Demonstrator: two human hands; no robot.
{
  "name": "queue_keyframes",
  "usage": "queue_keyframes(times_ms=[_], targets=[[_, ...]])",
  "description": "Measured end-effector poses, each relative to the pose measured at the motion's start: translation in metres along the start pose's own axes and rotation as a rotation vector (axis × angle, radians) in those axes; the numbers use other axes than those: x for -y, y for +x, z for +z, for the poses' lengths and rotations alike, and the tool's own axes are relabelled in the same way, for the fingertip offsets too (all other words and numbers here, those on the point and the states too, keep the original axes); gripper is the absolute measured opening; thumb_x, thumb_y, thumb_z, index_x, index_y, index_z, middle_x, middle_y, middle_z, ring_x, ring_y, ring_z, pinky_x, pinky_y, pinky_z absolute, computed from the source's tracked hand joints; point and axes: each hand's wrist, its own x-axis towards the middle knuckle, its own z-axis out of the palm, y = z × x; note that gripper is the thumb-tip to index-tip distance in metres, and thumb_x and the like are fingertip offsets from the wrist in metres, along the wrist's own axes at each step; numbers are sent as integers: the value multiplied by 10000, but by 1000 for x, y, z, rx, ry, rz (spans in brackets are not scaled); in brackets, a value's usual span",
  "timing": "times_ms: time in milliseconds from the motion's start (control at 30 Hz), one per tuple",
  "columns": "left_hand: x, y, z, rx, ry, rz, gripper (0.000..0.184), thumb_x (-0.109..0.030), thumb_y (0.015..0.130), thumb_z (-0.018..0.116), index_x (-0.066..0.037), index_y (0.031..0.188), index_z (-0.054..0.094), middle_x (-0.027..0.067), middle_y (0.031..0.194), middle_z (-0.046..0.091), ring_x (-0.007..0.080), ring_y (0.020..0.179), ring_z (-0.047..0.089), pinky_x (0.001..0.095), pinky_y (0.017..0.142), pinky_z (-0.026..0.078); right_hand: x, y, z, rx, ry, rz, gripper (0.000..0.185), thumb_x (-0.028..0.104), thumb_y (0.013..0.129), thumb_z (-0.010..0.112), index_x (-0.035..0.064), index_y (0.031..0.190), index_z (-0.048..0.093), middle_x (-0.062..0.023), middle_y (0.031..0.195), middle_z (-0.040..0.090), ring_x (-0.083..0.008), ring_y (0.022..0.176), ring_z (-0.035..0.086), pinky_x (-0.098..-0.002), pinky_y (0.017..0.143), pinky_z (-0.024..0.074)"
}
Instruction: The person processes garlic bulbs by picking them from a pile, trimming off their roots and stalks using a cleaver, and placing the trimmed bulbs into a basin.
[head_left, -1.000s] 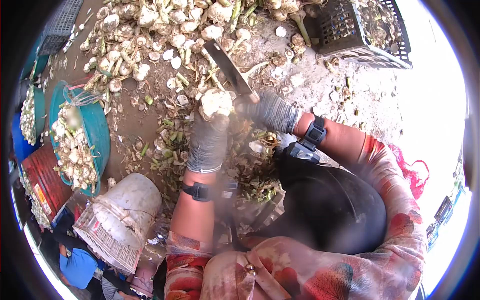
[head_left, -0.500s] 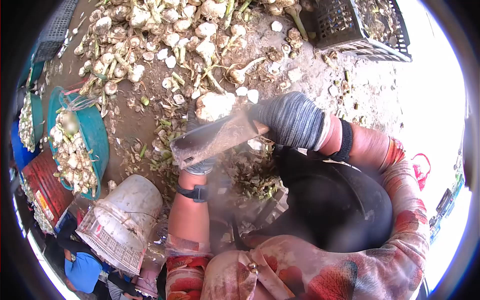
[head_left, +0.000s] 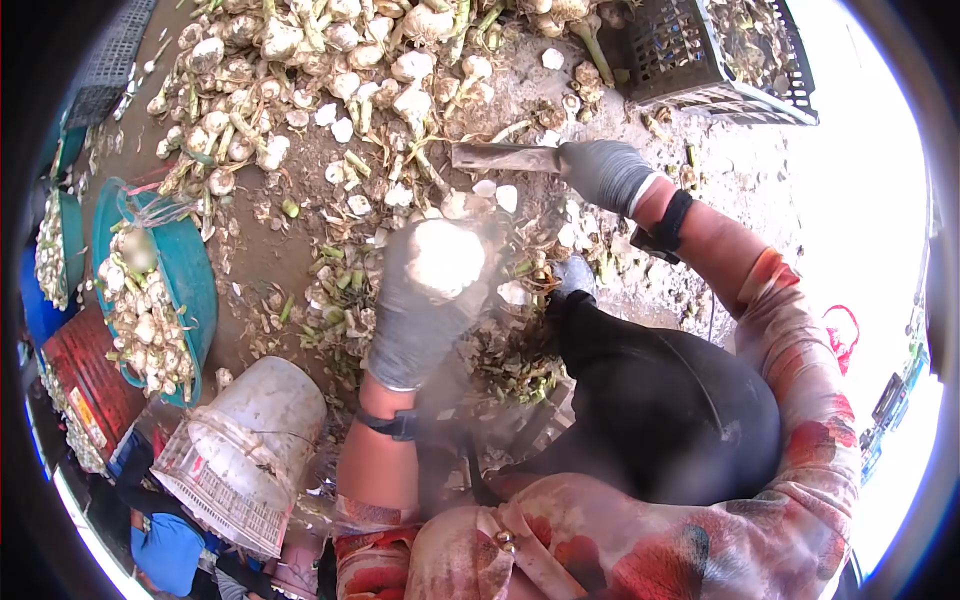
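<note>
In a grey work glove, my left hand (head_left: 420, 315) is closed around a garlic bulb (head_left: 446, 258), whose pale, bright face is turned up towards me. My right hand (head_left: 607, 174), also gloved, grips the handle of a cleaver (head_left: 505, 157). Its dirty blade points left and shows nearly edge-on, apart from the bulb and farther from my body. Beyond the blade lies a large heap of garlic bulbs (head_left: 285, 75), many with stems. Cut stem pieces (head_left: 335, 270) and white trimmings litter the ground under my hands.
A black plastic crate (head_left: 690, 60) holding scraps stands at the far right. To the left are a teal tub (head_left: 200, 290) of trimmed garlic, a red container (head_left: 95, 370) and a whitish bucket (head_left: 265, 400). A person in blue (head_left: 165, 550) is at lower left. My shoe (head_left: 573, 277) rests among the scraps.
The cleaver has swung away from my left hand, up and to the right, and its blade has turned edge-on. My left hand, earlier mostly hidden behind it, now shows with the bulb nearer to me.
</note>
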Motion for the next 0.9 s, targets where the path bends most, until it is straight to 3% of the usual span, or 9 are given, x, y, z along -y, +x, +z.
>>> queue_keyframes(times_ms=[67, 167, 333, 433, 467, 533, 667, 733, 900], targets=[[-35, 9, -41, -233, 846, 354, 351, -225, 905, 569, -37, 1193, 500, 66, 1074, 607, 147, 919, 586, 297, 886, 468, -13, 9, 15, -117, 25, 70, 271, 289, 865, 572, 61, 994, 640, -192, 754, 652, -364, 735, 653, -440, 667, 505], [-92, 7, -167, -279, -468, 441, 529, -366, 883, 619, -11, 1250, 478, 139, 1149, 624, 254, 1095, 576, 585, 1094, 297, -11, 28, 25, -518, 282, -28, 280, 252, 839, 614, 89, 1067, 614, -187, 946, 651, -360, 840, 644, -437, 758, 508], [-115, -1, -197, -788, -712, 412, 654, -357, 943, 475, 112, 1365, 304, 234, 1482, 300, 385, 1396, 240, 587, 1164, 93, 3, 62, 31, -230, 186, -177, 363, 165, 826, 596, 134, 1187, 614, -74, 1240, 582, -296, 1053, 615, -388, 878, 501], [-28, 16, -171, 153, -540, 356, 495, -239, 1013, 322, 32, 1422, 268, 230, 1441, 360, 380, 1346, 333, 545, 1153, 199, 3, 66, 40, -280, 170, -103, 313, 148, 830, 598, 122, 1140, 632, -105, 1086, 647, -322, 983, 638, -420, 844, 504], [-32, 23, -92, -450, -204, 110, 492, -223, 999, 362, 41, 1407, 289, 246, 1377, 417, 385, 1278, 417, 540, 1121, 274, 5, 64, 40, -274, 206, -34, 297, 142, 831, 601, 120, 1125, 637, -113, 1009, 671, -335, 956, 645, -437, 828, 505], [3, 32, -36, -358, -164, 34, 702, -270, 858, 698, 29, 1384, 342, 178, 1267, 514, 239, 1117, 563, 347, 981, 471, -2, 63, 57, -346, 236, -61, 261, 182, 845, 628, 106, 1095, 641, -133, 880, 683, -331, 891, 663, -440, 778, 508], [32, 51, 40, -166, -151, -101, 649, -159, 858, 702, -26, 1386, 349, 87, 1162, 563, 152, 987, 566, 261, 875, 478, 40, 5, 44, -189, 995, -31, 261, 270, 868, 676, 68, 1033, 655, -75, 831, 677, -130, 761, 619, -303, 720, 509], [39, 57, 38, -118, -242, -130, 633, -142, 860, 698, -39, 1381, 353, 66, 1128, 572, 136, 964, 562, 243, 847, 476, 50, -5, 40, -76, 857, -42, 274, 280, 861, 685, 70, 1035, 656, -82, 848, 680, -112, 766, 615, -311, 721, 507], [10, 50, 42, -97, -146, -82, 533, -142, 876, 684, -61, 1317, 397, 47, 1064, 602, 107, 918, 578, 249, 788, 502, 52, -23, 27, -236, 817, -247, 270, 318, 856, 643, 86, 993, 655, -141, 831, 663, -249, 773, 653, -364, 702, 516]])
